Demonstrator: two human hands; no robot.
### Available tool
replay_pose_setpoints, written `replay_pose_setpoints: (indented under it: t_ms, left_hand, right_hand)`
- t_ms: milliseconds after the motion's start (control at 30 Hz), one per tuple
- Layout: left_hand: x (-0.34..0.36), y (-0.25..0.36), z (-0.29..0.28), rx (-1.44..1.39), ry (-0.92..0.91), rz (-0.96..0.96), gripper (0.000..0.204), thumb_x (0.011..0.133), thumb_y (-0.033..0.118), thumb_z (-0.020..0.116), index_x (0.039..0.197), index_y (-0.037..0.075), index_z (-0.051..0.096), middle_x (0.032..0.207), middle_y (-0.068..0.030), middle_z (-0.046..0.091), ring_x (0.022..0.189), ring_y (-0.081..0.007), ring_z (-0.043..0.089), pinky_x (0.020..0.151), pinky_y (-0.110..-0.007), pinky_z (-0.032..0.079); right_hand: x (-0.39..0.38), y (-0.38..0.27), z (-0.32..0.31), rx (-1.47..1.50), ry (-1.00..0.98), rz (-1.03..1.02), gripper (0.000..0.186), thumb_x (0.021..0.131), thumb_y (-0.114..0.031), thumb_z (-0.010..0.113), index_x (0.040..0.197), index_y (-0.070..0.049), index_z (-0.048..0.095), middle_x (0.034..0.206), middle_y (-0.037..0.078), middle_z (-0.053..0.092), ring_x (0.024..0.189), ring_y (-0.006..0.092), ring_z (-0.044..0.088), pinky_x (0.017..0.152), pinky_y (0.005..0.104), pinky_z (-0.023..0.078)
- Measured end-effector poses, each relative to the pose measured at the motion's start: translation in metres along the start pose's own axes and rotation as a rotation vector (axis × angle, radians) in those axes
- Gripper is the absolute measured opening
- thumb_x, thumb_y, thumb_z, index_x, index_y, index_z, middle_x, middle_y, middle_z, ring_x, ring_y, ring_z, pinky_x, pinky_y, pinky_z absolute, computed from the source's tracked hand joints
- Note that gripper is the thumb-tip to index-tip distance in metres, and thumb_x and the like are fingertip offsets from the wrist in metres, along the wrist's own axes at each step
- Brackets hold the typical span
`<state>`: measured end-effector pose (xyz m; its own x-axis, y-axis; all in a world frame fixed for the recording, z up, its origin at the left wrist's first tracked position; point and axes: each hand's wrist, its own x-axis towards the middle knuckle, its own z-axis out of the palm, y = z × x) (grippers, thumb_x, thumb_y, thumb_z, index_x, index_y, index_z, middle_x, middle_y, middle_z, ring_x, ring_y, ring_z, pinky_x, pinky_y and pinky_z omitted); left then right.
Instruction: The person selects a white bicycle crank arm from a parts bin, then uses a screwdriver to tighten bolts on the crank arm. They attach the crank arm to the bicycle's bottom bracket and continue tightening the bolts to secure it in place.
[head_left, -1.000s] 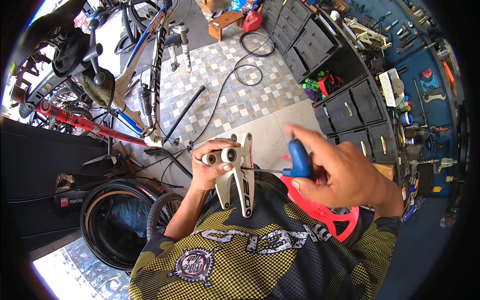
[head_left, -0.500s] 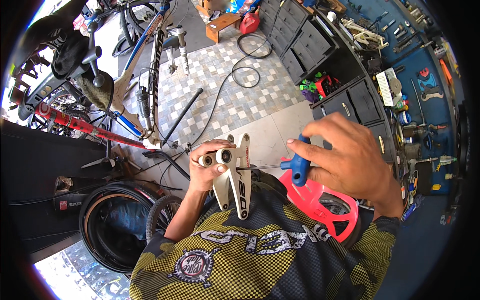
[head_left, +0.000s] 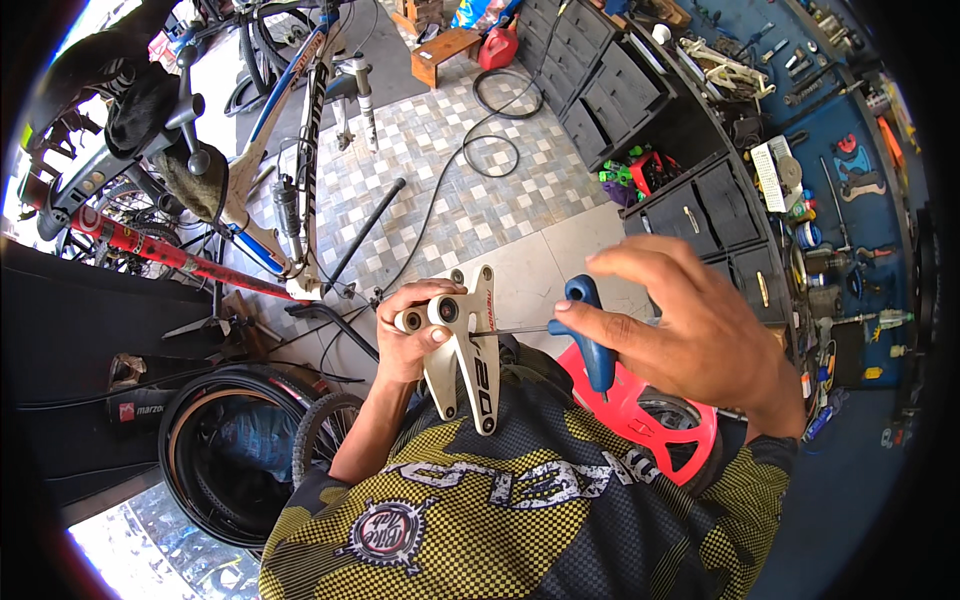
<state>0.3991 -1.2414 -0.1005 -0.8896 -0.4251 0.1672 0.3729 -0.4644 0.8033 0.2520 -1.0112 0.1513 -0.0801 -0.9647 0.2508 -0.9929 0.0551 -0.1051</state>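
Observation:
My left hand (head_left: pixel 403 345) is closed around the upper end of a cream-white bicycle suspension rocker link (head_left: pixel 483 392), thumb in front of its round bearing eyes. The link is held upright before my chest, its two arms pointing down. From the right, the thin shaft of a blue T-handle hex key (head_left: pixel 599 362) reaches into the side of the link; its tip is hidden there. My right hand (head_left: pixel 700 335) holds the handle loosely, one finger lying across it and another lifted off above. The fingers behind the handle are partly hidden.
At the left a bicycle frame (head_left: pixel 240 190) hangs in a repair stand with a red tube (head_left: pixel 170 255). Tyres (head_left: pixel 225 450) lie lower left. A bright red plastic piece (head_left: pixel 640 420) is below my right hand. Dark drawers (head_left: pixel 690 215) and a blue tool board (head_left: pixel 850 250) line the right.
The blue handle has rotated about its shaft, from slightly tilted to a steeper slant. My right fingers have spread and shifted over it. The left hand and link have barely moved.

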Motion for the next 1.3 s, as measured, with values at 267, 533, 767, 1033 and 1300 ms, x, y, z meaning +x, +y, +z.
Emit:
replay_pose_setpoints:
  t_ms: [267, 533, 767, 1033, 1300]
  left_hand:
    - [0.000, 0.003, 0.000, 0.037, -0.049, 0.043, 0.047, 0.076, 0.018, 0.092, 0.117, 0.003, 0.074, 0.112, -0.0147, 0.077, 0.114, -0.0312, 0.071, 0.104, -0.047, 0.053]
    - [0.000, 0.004, 0.000, 0.014, -0.036, 0.042, 0.048, 0.075, 0.018, 0.093, 0.118, 0.003, 0.074, 0.112, -0.0148, 0.077, 0.113, -0.0310, 0.071, 0.103, -0.047, 0.054]
    - [0.004, 0.005, 0.003, 0.026, -0.039, 0.018, 0.049, 0.074, 0.018, 0.093, 0.117, 0.003, 0.075, 0.113, -0.0151, 0.076, 0.113, -0.0306, 0.071, 0.104, -0.046, 0.053]
    - [0.006, 0.003, 0.003, 0.023, -0.002, 0.000, 0.047, 0.075, 0.018, 0.091, 0.117, 0.003, 0.075, 0.116, -0.0161, 0.076, 0.114, -0.0294, 0.071, 0.105, -0.046, 0.053]
    - [-0.004, 0.003, 0.008, 0.021, 0.006, -0.024, 0.047, 0.075, 0.019, 0.091, 0.116, 0.003, 0.075, 0.115, -0.0160, 0.076, 0.114, -0.0291, 0.071, 0.106, -0.046, 0.052]
  right_hand:
    - [0.003, -0.008, 0.004, 0.364, -0.200, 0.469, 0.066, 0.090, -0.015, 0.078, 0.151, -0.009, 0.055, 0.089, 0.012, 0.071, 0.067, 0.0268, 0.067, 0.065, 0.0390, 0.057]
    - [-0.001, 0.000, 0.000, 0.061, -0.132, 0.092, 0.052, 0.086, -0.006, 0.074, 0.138, -0.011, 0.069, 0.091, 0.010, 0.072, 0.072, 0.0271, 0.069, 0.072, 0.0388, 0.059]
    - [0.001, 0.005, -0.002, 0.043, -0.068, 0.176, 0.052, 0.084, -0.020, 0.079, 0.135, -0.014, 0.071, 0.077, 0.005, 0.067, 0.067, 0.0230, 0.065, 0.072, 0.0381, 0.057]
    - [-0.004, 0.002, 0.011, 0.440, -0.047, 0.182, 0.044, 0.088, -0.007, 0.073, 0.131, -0.015, 0.073, 0.078, 0.006, 0.068, 0.063, 0.0182, 0.065, 0.056, 0.0359, 0.054]
    - [-0.010, 0.001, -0.003, -0.085, 0.045, -0.031, 0.040, 0.086, -0.018, 0.077, 0.126, -0.019, 0.076, 0.090, 0.004, 0.071, 0.080, 0.0225, 0.068, 0.084, 0.0364, 0.054]
